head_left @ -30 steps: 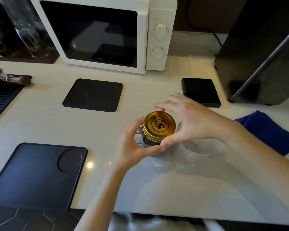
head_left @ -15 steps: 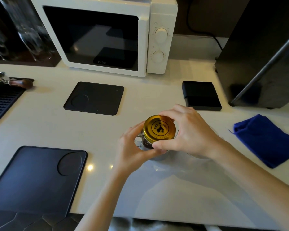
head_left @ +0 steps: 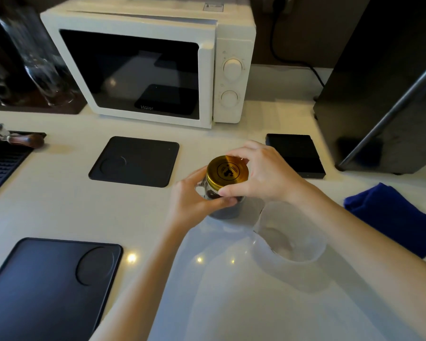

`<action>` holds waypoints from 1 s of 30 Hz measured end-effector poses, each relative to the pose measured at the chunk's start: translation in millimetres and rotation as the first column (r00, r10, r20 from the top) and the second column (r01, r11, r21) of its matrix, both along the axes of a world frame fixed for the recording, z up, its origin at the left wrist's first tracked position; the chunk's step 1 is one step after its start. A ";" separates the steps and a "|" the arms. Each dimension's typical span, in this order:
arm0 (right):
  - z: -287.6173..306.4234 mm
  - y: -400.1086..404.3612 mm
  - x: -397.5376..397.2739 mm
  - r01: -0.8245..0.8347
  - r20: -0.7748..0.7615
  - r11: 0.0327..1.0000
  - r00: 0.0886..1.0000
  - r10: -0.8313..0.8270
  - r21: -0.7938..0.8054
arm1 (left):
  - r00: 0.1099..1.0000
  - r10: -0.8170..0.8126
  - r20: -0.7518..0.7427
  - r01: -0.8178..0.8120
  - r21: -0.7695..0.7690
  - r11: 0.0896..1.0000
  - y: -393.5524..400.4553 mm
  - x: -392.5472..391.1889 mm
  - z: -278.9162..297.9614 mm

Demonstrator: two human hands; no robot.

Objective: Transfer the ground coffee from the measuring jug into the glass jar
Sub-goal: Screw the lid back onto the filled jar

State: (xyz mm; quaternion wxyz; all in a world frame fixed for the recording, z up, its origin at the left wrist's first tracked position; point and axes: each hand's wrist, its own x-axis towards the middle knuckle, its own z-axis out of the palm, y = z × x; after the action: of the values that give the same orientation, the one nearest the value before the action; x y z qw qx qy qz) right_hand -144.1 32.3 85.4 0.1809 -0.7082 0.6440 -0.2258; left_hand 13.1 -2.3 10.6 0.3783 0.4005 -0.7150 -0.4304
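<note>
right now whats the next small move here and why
Probably a final twist of the gold lid with the right hand while the left hand steadies the glass jar. The jar already shows dark grounds, and the measuring jug beside it looks empty.

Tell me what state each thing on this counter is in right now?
Glass jar: upright, dark grounds inside, held by left hand.
Gold lid: on the jar, gripped by right hand.
Measuring jug: upright, looks empty.
Microwave: door closed.
Blue cloth: folded, lying flat.
</note>
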 end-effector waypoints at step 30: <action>5.2 -25.0 -29.9 0.051 0.172 0.995 0.983 -0.065 0.088 | 0.969 0.049 0.243 -0.048 -0.008 0.999 -44.4 -21.7 -7.1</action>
State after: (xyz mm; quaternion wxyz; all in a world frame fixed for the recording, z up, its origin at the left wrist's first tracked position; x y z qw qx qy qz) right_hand -174.0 7.2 90.6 0.2593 -0.6585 0.6548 -0.2653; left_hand -8.6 -46.7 3.5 0.2987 0.4672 -0.7464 -0.3679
